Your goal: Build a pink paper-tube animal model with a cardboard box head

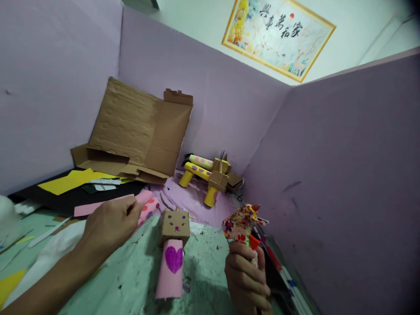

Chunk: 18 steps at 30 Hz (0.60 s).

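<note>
My left hand (111,221) is closed around a pink paper tube with darker pink spots (149,211), whose end sticks out past the fingers. My right hand (246,278) grips a flower-patterned hot glue gun (241,222) with an orange trigger and an orange-red nozzle pointing up and to the right. Between the hands stands a cardboard cat figure: a box head (176,225) with a drawn face sits at the top of a pink paper tube body (169,280) bearing a purple heart. Neither hand touches this figure.
Yellow spotted cardboard animals (197,170) stand at the back against the purple partition (213,109). An unfolded cardboard box (141,127) leans at back left, near yellow paper (67,181). Markers (293,286) lie at the right edge. Paper scraps litter the green table (131,280).
</note>
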Available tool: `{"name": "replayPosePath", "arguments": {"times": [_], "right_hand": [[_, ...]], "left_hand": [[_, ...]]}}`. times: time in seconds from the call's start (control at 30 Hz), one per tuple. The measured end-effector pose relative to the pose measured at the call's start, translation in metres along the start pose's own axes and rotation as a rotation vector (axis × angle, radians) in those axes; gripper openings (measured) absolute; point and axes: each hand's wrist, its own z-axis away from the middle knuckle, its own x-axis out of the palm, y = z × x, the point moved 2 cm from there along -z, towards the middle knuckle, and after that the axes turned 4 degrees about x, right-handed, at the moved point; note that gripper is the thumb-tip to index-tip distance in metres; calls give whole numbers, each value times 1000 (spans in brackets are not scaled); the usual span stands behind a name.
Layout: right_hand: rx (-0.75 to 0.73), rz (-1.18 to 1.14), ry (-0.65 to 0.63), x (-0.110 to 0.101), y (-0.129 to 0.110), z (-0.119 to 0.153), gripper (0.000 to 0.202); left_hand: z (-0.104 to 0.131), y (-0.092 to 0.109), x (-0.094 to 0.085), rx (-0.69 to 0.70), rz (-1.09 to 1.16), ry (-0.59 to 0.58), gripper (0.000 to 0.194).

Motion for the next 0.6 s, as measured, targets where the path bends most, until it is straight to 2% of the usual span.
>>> {"name": "replayPosePath", "arguments": {"times": [0.03, 0.1, 0.13, 0.2, 0.23, 0.3, 0.37, 0.4, 0.5, 0.6], "right_hand": [[41, 16, 23, 0, -2, 0, 52], [175, 48, 61, 6, -6, 1, 46], [248, 81, 80, 11, -8, 0, 42], [317, 203, 132, 23, -10, -2, 34], [323, 329, 196, 28, -11, -3, 30], [261, 608, 319, 35, -10, -5, 26], [159, 850, 431, 36, -7, -6, 27], [114, 934, 481, 34, -5, -7, 30], [70, 1049, 600, 25, 4, -8, 41], [81, 1023, 611, 20, 12, -12, 45]], "left_hand": [[2, 1, 3, 20, -48, -6, 10], [5, 3, 9, 60, -147, -39, 30], [8, 4, 12, 64, -156, -72, 32], [13, 8, 18, 54, -163, -143, 19], [15, 10, 20, 55, -165, -174, 17], [18, 12, 25, 62, -144, -195, 26], [18, 11, 29, 37, -59, -170, 15], [17, 9, 31, -4, 17, -159, 12], [15, 0, 42, -234, 323, -244, 37], [16, -3, 57, -391, 490, -399, 31]]}}
